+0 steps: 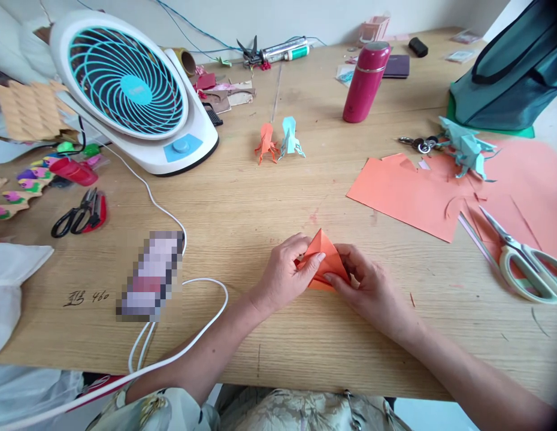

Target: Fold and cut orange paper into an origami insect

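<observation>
Near the front middle of the wooden table, a folded piece of orange paper (322, 251) is held between both hands, its pointed tip turned away from me. My left hand (288, 266) grips its left side, thumb lying across the front face. On the right side, my right hand (366, 276) pinches the lower edge between thumb and fingers. Some of the fingers are hidden behind the paper. Farther back stand two small folded paper figures, an orange one (266, 143) and a light blue one (290, 139).
Orange paper sheets (404, 194) lie at the right with white-handled scissors (514, 248) and blue paper figures (469, 146). A pink flask (367, 84) and a teal bag (507, 78) stand behind. At left are a fan (135, 90), black-handled scissors (78, 214), a blurred phone (151, 275) and white cables.
</observation>
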